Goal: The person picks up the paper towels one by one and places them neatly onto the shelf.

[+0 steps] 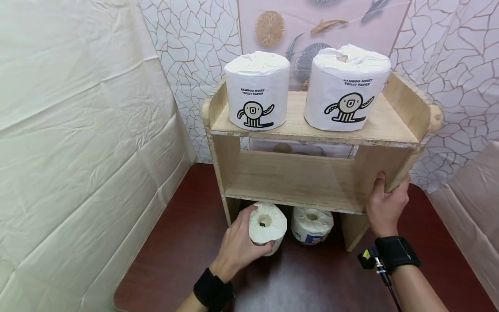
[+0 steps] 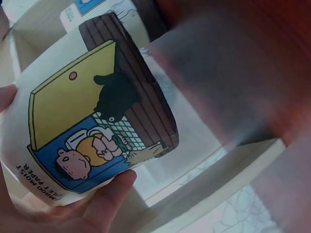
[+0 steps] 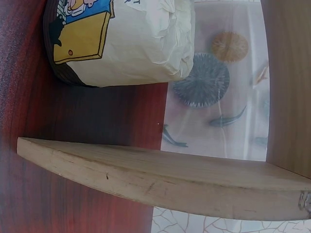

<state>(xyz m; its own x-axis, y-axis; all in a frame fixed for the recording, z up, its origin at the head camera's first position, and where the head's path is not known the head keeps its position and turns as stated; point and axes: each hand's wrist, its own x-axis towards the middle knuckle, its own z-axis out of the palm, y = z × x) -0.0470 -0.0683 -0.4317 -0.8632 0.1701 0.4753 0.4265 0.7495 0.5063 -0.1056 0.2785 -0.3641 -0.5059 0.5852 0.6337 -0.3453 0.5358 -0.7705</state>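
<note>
My left hand (image 1: 238, 245) grips a paper-wrapped toilet roll (image 1: 273, 232) at the lower left of a wooden shelf (image 1: 296, 175), thumb at the near side and fingers round the far left. Its wrapper, printed with a cartoon of a figure and a black animal, fills the left wrist view (image 2: 63, 92). On the right, my right hand (image 1: 387, 207) holds the shelf's side panel, thumb on the inner face, other fingers largely hidden behind it. A second wrapped toilet roll (image 1: 312, 227) stands under the lower board, beside the gripped one; the right wrist view shows a roll (image 3: 131, 48) close to the panel (image 3: 146, 179).
Two larger white-wrapped toilet rolls, a left one (image 1: 257, 93) and a right one (image 1: 347, 93), stand on the top board. Underneath is a dark red-brown table (image 1: 175, 260). A pale cloth wall (image 1: 85, 143) borders the left, and a patterned backdrop (image 1: 195, 52) hangs behind.
</note>
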